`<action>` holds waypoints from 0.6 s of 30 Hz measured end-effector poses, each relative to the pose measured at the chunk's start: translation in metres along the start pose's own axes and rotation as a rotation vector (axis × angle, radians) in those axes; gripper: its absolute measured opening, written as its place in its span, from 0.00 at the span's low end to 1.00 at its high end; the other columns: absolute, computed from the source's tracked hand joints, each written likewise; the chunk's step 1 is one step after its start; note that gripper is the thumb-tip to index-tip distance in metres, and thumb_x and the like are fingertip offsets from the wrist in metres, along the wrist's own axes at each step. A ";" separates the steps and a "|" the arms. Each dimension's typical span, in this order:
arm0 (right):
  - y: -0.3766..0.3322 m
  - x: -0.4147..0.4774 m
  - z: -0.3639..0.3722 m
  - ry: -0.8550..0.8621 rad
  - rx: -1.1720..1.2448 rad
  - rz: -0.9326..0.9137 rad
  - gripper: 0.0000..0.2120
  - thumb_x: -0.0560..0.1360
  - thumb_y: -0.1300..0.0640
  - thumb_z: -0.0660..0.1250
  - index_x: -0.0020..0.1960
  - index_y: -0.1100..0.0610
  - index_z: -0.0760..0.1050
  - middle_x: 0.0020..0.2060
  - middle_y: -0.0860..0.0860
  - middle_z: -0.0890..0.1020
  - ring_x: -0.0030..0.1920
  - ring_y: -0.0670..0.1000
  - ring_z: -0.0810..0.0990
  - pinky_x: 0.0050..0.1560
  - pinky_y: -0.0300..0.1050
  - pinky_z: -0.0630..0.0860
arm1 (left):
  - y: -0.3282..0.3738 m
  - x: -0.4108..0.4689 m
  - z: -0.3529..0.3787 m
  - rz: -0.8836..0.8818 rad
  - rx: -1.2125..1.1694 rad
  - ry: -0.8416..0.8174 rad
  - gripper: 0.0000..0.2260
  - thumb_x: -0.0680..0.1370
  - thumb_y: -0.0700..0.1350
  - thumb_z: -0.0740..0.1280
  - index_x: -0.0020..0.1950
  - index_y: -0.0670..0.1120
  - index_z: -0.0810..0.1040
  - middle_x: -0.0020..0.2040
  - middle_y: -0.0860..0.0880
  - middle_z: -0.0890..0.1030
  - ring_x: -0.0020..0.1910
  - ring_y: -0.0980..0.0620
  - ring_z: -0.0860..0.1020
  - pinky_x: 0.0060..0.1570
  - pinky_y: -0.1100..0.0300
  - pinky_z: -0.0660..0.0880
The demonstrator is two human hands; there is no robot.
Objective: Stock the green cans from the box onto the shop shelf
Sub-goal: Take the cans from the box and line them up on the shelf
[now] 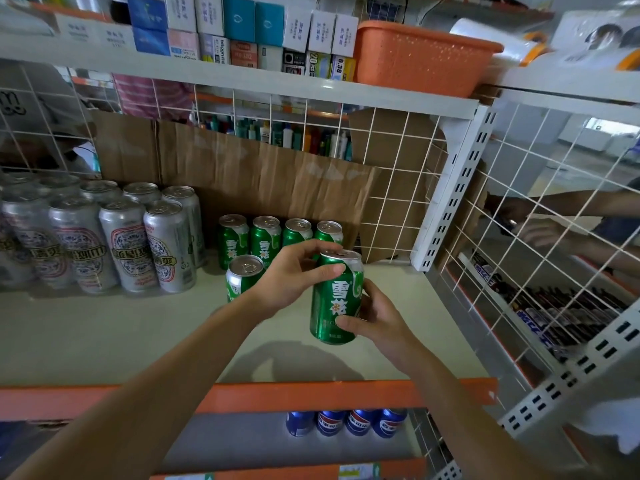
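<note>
We're holding one green can (334, 299) upright in both hands: left hand (294, 275) curling round its top rim, right hand (377, 317) wrapping its lower side. It's hanging over the shelf (104, 334), just right of the shelved green cans (265, 239).

Both your hands, left (294, 275) & right (375, 317), grip a green can (334, 299) mid-frame, above the shelf (104, 334); five more cans (265, 239) behind.
</note>
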State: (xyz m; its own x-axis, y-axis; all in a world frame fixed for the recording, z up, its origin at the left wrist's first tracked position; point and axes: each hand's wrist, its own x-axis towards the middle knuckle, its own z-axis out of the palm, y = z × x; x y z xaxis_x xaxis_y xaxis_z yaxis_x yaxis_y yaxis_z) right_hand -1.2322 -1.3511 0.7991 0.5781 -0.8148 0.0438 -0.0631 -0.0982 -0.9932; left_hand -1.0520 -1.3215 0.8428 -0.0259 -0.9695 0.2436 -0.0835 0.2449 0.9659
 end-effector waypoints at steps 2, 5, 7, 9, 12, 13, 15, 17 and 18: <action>0.001 -0.001 0.002 0.032 -0.028 -0.009 0.34 0.58 0.48 0.76 0.62 0.48 0.68 0.56 0.49 0.80 0.56 0.47 0.79 0.54 0.44 0.78 | -0.001 0.001 0.000 0.016 0.027 0.032 0.21 0.69 0.46 0.71 0.60 0.43 0.75 0.55 0.45 0.81 0.54 0.50 0.80 0.53 0.59 0.78; 0.003 -0.002 0.007 0.084 -0.084 -0.022 0.31 0.60 0.52 0.78 0.59 0.45 0.68 0.56 0.46 0.78 0.54 0.42 0.79 0.49 0.38 0.78 | -0.001 0.005 0.003 0.040 0.042 0.077 0.18 0.72 0.42 0.71 0.61 0.47 0.74 0.55 0.48 0.80 0.53 0.53 0.80 0.50 0.63 0.78; 0.005 -0.001 0.010 0.113 -0.083 -0.039 0.30 0.61 0.55 0.78 0.57 0.45 0.68 0.54 0.44 0.78 0.52 0.39 0.79 0.46 0.34 0.77 | -0.001 0.009 0.005 0.044 0.045 0.090 0.19 0.72 0.41 0.71 0.62 0.49 0.72 0.56 0.47 0.80 0.53 0.52 0.80 0.51 0.62 0.78; 0.006 0.000 0.011 0.158 -0.085 -0.049 0.29 0.61 0.55 0.79 0.56 0.45 0.68 0.52 0.43 0.78 0.51 0.40 0.79 0.44 0.33 0.77 | 0.000 0.012 0.008 0.044 0.050 0.084 0.21 0.72 0.41 0.71 0.63 0.50 0.71 0.57 0.46 0.79 0.54 0.51 0.79 0.54 0.60 0.78; 0.008 0.005 0.009 0.206 -0.086 -0.056 0.30 0.59 0.56 0.79 0.56 0.46 0.68 0.52 0.44 0.79 0.52 0.42 0.79 0.44 0.34 0.77 | -0.002 0.015 0.011 0.022 0.040 0.053 0.25 0.73 0.40 0.71 0.67 0.47 0.68 0.58 0.45 0.79 0.56 0.50 0.79 0.57 0.56 0.77; 0.009 0.007 0.007 0.217 -0.083 -0.054 0.30 0.58 0.55 0.78 0.56 0.47 0.68 0.52 0.44 0.79 0.52 0.43 0.79 0.44 0.34 0.77 | -0.004 0.016 0.012 0.013 0.043 0.038 0.26 0.73 0.40 0.71 0.69 0.47 0.67 0.59 0.45 0.78 0.57 0.50 0.79 0.58 0.55 0.76; 0.013 0.013 0.003 0.225 -0.064 -0.043 0.31 0.56 0.54 0.77 0.56 0.47 0.69 0.52 0.46 0.79 0.54 0.45 0.79 0.47 0.38 0.79 | -0.011 0.017 0.013 0.020 0.123 0.030 0.26 0.74 0.43 0.69 0.71 0.48 0.65 0.60 0.48 0.77 0.60 0.52 0.77 0.62 0.55 0.74; 0.018 0.020 -0.003 0.240 -0.055 -0.034 0.33 0.54 0.53 0.79 0.55 0.47 0.69 0.52 0.46 0.79 0.54 0.47 0.79 0.50 0.44 0.79 | -0.020 0.016 0.012 0.039 0.288 0.059 0.27 0.76 0.49 0.67 0.72 0.50 0.62 0.66 0.50 0.74 0.66 0.55 0.71 0.67 0.56 0.68; 0.020 0.025 -0.007 0.257 -0.069 -0.032 0.32 0.55 0.54 0.80 0.55 0.48 0.69 0.51 0.46 0.79 0.54 0.48 0.79 0.51 0.46 0.79 | -0.025 0.014 0.012 0.038 0.364 0.081 0.27 0.76 0.51 0.65 0.73 0.50 0.61 0.69 0.50 0.70 0.69 0.56 0.67 0.69 0.56 0.65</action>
State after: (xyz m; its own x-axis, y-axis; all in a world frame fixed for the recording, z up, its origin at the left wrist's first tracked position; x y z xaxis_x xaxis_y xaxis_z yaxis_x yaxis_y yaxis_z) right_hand -1.2247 -1.3772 0.7807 0.3556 -0.9282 0.1095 -0.1090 -0.1575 -0.9815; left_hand -1.0618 -1.3411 0.8208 0.0418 -0.9534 0.2987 -0.4326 0.2522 0.8656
